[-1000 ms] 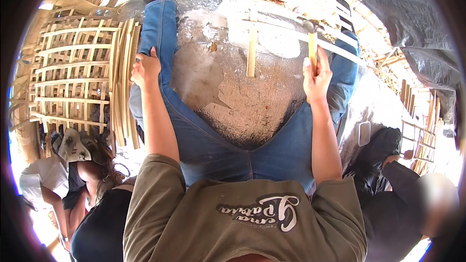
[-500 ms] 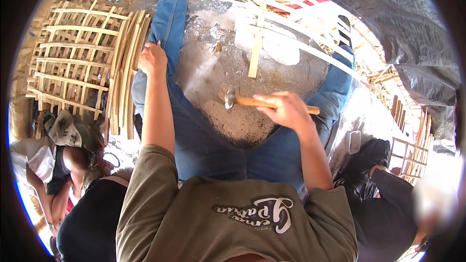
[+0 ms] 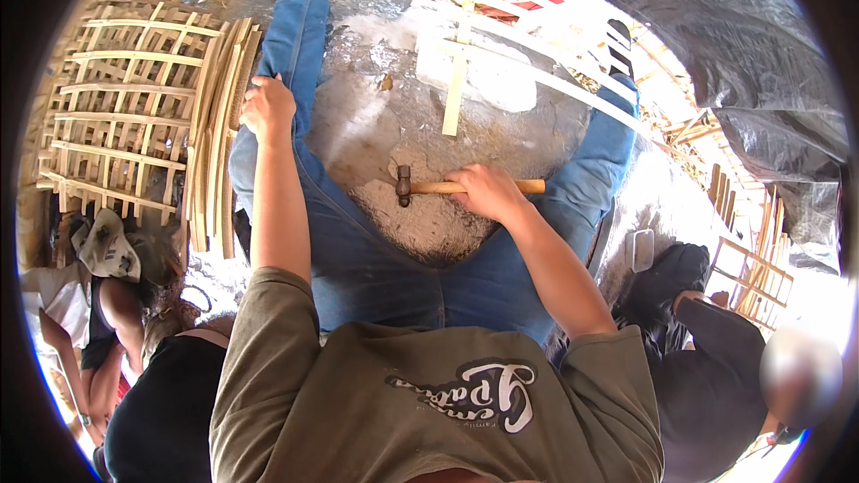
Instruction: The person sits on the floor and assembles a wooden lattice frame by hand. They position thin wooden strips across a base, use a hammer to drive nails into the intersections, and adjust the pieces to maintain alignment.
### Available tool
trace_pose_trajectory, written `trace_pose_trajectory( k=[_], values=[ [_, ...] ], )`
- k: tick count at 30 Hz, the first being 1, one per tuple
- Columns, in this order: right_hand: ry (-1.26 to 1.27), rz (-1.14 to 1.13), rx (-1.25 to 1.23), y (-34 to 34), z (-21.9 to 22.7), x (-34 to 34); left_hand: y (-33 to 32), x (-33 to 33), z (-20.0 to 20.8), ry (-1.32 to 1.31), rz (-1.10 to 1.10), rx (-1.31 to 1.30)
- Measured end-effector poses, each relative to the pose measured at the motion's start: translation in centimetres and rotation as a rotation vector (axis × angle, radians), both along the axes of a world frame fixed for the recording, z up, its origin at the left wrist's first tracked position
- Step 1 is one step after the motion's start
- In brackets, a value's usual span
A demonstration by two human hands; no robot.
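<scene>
In my right hand (image 3: 489, 192) is a hammer (image 3: 523, 186) with a wooden handle and a dark metal head. It lies level, low over the pale, worn patch of ground (image 3: 425, 215) between my spread legs. My left hand (image 3: 268, 105) is at my left shin, beside a stack of split bamboo strips (image 3: 219, 143). Its fingers are curled, and what lies under them is hidden. Ahead of the hammer, a pale bamboo strip (image 3: 455, 89) points toward me, and a long strip (image 3: 559, 67) crosses behind it on a slant.
Several bamboo lattice panels (image 3: 125, 103) are piled at the left. Black plastic sheeting (image 3: 725, 45) hangs at the upper right. Other people sit close on both sides, one in dark clothes (image 3: 707, 385) at the right. A small bamboo frame (image 3: 750, 282) stands beyond that person.
My right hand has brought the hammer lower and to the left, and its head has turned. The left hand keeps its place by the shin. The whole view has shifted slightly.
</scene>
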State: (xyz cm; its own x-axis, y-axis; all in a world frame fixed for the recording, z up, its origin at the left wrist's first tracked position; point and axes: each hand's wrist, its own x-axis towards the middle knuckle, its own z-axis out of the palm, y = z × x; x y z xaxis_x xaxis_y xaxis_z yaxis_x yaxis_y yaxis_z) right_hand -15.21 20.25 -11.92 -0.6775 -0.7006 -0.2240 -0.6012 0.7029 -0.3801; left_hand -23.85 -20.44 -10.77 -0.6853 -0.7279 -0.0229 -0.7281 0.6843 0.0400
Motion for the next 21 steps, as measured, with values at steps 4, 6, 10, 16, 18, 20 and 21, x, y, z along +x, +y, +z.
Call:
trace_pose_trajectory(
  k=[4, 6, 10, 16, 18, 20, 21],
  values=[
    [0.012, -0.029, 0.040, -0.4, 0.9, 0.1, -0.5, 0.3, -0.6, 0.030, -0.007, -0.073],
    [-0.004, -0.037, 0.097, -0.5, 1.6, 0.0, -0.6, 0.2, -0.6, 0.039, -0.011, -0.063],
    [0.173, -0.087, 0.006, 0.9, 2.5, 0.6, -0.2, 0.5, 0.0, 0.049, -0.030, -0.026],
    [-0.057, -0.815, -0.138, 8.6, 11.9, 0.5, 0.5, 0.9, 0.8, 0.016, -0.025, -0.032],
    [0.151, -1.039, 0.077, 12.6, 9.5, 0.7, 0.4, 0.9, 0.7, 0.004, -0.019, -0.048],
    [0.206, -1.204, 0.140, 13.9, 6.7, 1.5, 0.2, 0.8, 0.5, -0.024, -0.015, -0.084],
    [0.159, -1.261, 0.091, 13.9, 5.5, 2.1, 0.3, 0.5, 0.3, -0.033, -0.023, -0.065]
  ],
)
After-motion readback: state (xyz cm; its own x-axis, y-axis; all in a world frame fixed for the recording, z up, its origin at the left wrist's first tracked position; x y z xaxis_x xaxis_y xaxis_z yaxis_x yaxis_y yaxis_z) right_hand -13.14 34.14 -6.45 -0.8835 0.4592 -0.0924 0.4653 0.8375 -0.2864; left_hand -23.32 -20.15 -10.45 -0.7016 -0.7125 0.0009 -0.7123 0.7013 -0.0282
